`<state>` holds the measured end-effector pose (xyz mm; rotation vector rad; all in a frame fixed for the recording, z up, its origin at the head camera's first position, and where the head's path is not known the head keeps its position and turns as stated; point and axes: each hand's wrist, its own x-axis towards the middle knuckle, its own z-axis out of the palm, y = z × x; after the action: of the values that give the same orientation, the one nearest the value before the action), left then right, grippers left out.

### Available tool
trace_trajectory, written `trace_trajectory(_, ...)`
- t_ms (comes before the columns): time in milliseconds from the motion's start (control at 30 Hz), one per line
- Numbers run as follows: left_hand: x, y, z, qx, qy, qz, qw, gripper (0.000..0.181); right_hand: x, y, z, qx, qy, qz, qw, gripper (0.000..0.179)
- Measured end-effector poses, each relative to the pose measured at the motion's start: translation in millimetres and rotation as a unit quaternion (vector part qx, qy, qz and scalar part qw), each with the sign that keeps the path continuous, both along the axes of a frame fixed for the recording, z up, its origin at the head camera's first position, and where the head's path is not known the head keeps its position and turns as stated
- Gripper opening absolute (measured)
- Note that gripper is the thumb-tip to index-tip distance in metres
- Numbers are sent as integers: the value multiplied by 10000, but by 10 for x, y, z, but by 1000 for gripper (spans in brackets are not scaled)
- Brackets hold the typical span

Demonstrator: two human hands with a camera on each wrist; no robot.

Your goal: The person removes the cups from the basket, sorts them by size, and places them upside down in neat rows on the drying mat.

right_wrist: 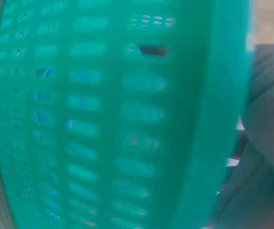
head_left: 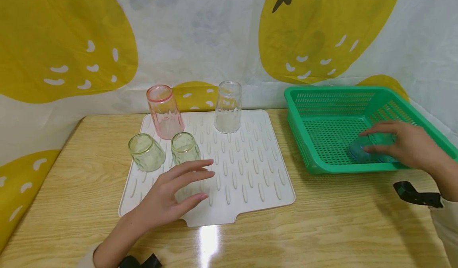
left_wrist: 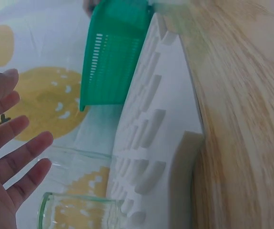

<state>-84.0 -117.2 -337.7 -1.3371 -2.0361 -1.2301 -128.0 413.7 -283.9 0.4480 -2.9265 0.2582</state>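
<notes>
Patterned cloth (head_left: 222,33) backs wood-grain counter (head_left: 322,228)

The right hand (head_left: 411,144) straddles a blue glass (head_left: 357,151) lying in a green basket (head_left: 340,168), whose walls presumably stop it rolling; whether the grip has closed cannot be told. Empty, fingers loosely extended, the left hand (head_left: 162,192) hangs near two green glasses (head_left: 146,154). Those, a pink glass (head_left: 166,117) and a clear glass (head_left: 228,115) stand on a white mat (head_left: 255,194), ribs probably lifting them.

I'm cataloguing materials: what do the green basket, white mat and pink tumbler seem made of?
Green basket: likely plastic, slightly glossy, with moulded slots. White mat: perhaps silicone or rubber, fairly matte, with moulded ridges. Pink tumbler: glass or clear plastic, shiny; see-through with a bright rim.
</notes>
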Motion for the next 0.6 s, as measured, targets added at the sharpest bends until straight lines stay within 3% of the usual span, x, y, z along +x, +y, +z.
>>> trace_trajectory(300, -22, 156, 68, -143, -231, -252, 9993, 49, 48, -237, 123, -208, 416, 77, 9989, 43)
trace_trajectory(600, -124, 338, 36, 122, -369, -556, 9977, 54, 121, -446, 220, -515, 689, 142, 9962, 44)
